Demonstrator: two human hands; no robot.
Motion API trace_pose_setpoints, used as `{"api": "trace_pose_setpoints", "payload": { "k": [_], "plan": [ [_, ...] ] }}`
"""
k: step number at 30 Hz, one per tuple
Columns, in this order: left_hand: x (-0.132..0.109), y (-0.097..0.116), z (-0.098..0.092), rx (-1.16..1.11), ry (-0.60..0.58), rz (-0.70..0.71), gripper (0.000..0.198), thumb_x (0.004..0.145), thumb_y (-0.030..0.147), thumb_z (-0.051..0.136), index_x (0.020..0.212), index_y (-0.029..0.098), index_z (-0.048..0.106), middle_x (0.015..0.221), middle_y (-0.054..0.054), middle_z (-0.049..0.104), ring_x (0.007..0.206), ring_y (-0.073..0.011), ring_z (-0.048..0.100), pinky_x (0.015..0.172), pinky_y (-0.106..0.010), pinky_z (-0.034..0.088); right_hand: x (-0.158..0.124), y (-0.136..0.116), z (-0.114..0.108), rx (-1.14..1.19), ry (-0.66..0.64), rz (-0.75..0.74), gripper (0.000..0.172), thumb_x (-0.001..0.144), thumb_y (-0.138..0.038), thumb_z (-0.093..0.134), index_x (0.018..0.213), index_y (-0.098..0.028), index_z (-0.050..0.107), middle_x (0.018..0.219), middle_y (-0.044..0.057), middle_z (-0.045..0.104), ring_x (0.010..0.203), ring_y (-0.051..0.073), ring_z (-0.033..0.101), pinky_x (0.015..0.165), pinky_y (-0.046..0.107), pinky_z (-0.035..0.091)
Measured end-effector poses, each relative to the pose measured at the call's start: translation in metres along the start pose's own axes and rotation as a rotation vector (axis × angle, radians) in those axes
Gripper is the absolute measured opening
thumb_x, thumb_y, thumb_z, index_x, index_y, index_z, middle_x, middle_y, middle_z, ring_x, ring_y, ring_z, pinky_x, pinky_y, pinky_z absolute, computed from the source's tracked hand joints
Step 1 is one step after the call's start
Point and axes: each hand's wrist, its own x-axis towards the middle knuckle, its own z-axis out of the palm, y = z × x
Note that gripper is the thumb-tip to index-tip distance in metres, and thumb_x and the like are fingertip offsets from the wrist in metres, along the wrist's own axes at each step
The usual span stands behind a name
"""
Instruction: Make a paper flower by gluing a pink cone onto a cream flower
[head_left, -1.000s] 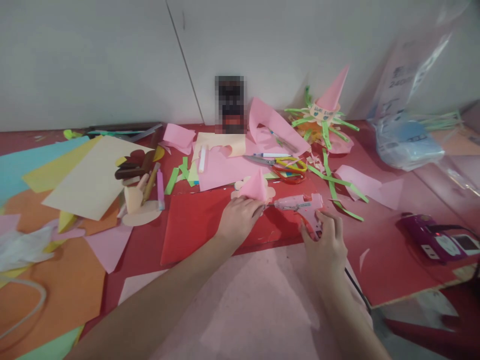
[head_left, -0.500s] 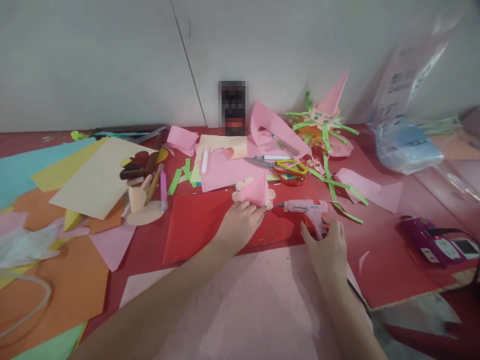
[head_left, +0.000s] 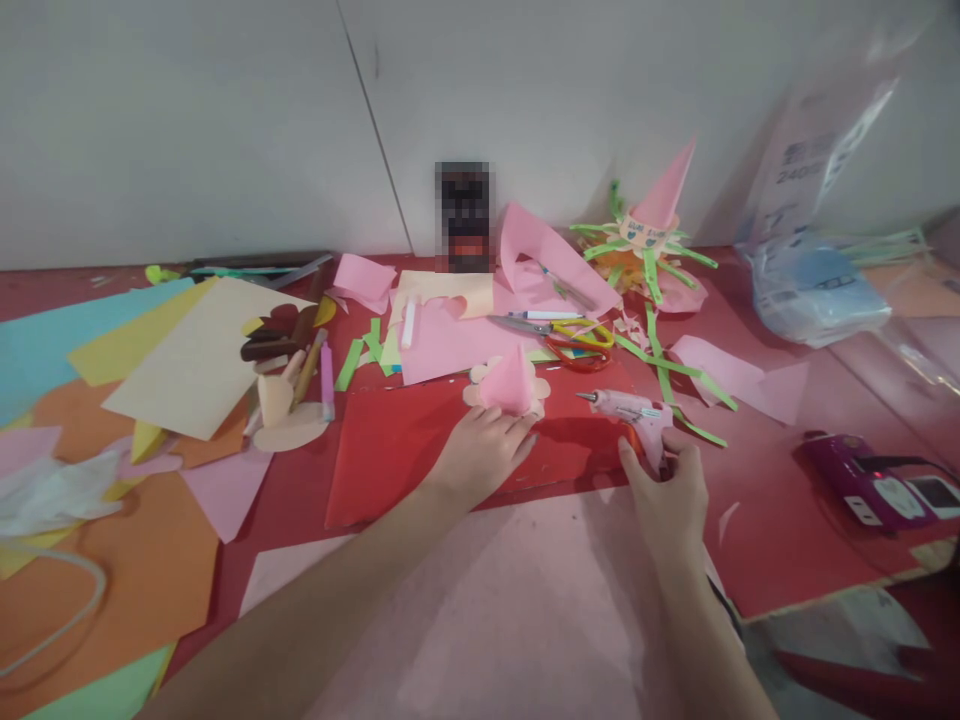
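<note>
A small pink paper cone [head_left: 508, 383] stands on a scalloped cream paper base, over the red board [head_left: 405, 440]. My left hand [head_left: 480, 452] has its fingers closed at the near edge of that base; the thumb is mostly hidden. In my right hand [head_left: 670, 495] is a pale pink hot glue gun [head_left: 630, 408], gripped by its handle. Its metal nozzle points left toward the cone, with a gap between them. Behind the cone lie scissors [head_left: 581, 334] with yellow and orange handles.
A finished-looking cone figure [head_left: 652, 225] with green paper strips stands at the back right. Coloured paper sheets [head_left: 180, 360] and markers [head_left: 327, 380] cover the left. A purple device [head_left: 862, 485] and a plastic-wrapped pack [head_left: 817, 290] sit at the right.
My right hand has drawn the glue gun right and slightly back, so its nozzle is farther from the cone. My left hand stays at the cone's base, nearly still.
</note>
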Motion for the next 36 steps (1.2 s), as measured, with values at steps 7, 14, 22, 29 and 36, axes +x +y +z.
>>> {"api": "trace_pose_setpoints", "payload": {
  "k": [7, 14, 22, 29, 36],
  "plan": [
    [0.001, 0.000, 0.001, -0.039, 0.029, -0.051, 0.024, 0.087, 0.023, 0.040, 0.090, 0.015, 0.062, 0.064, -0.002, 0.062, 0.065, -0.0153, 0.055, 0.064, -0.029, 0.041, 0.001, 0.001, 0.001, 0.002, -0.005, 0.011, 0.045, 0.062, -0.048, 0.061, 0.092, -0.017, 0.050, 0.087, 0.004, 0.054, 0.071, 0.014, 0.048, 0.065, 0.027, 0.038],
    [0.001, 0.002, 0.005, -0.033, 0.073, -0.075, 0.022, 0.084, 0.018, 0.043, 0.098, 0.016, 0.061, 0.065, -0.002, 0.064, 0.067, -0.0165, 0.057, 0.064, -0.030, 0.041, 0.000, 0.000, 0.001, 0.008, -0.002, 0.006, 0.043, 0.063, -0.047, 0.061, 0.091, -0.016, 0.050, 0.088, 0.004, 0.055, 0.070, 0.014, 0.048, 0.065, 0.027, 0.038],
    [0.002, 0.015, 0.004, -0.008, 0.048, -0.090, 0.028, 0.084, 0.021, 0.043, 0.108, 0.014, 0.057, 0.068, -0.004, 0.066, 0.068, -0.0180, 0.059, 0.069, -0.033, 0.042, 0.001, 0.004, 0.002, 0.020, -0.012, -0.008, 0.045, 0.062, -0.050, 0.061, 0.090, -0.017, 0.050, 0.085, 0.004, 0.054, 0.070, 0.015, 0.047, 0.064, 0.027, 0.038],
    [0.005, 0.022, 0.004, 0.056, 0.024, -0.162, 0.036, 0.086, 0.032, 0.043, 0.111, 0.008, 0.054, 0.061, -0.007, 0.064, 0.066, -0.0219, 0.062, 0.069, -0.036, 0.044, 0.002, 0.005, 0.003, 0.031, -0.007, 0.002, 0.045, 0.061, -0.050, 0.061, 0.089, -0.018, 0.049, 0.086, 0.004, 0.054, 0.072, 0.015, 0.048, 0.066, 0.028, 0.039],
    [0.009, 0.023, 0.005, 0.039, -0.035, -0.190, 0.038, 0.085, 0.034, 0.045, 0.110, 0.007, 0.054, 0.065, -0.007, 0.066, 0.065, -0.0212, 0.063, 0.066, -0.034, 0.046, 0.001, 0.005, 0.003, 0.029, -0.015, -0.002, 0.045, 0.062, -0.049, 0.062, 0.091, -0.017, 0.050, 0.091, 0.005, 0.055, 0.073, 0.015, 0.050, 0.067, 0.028, 0.040]
  ]
}}
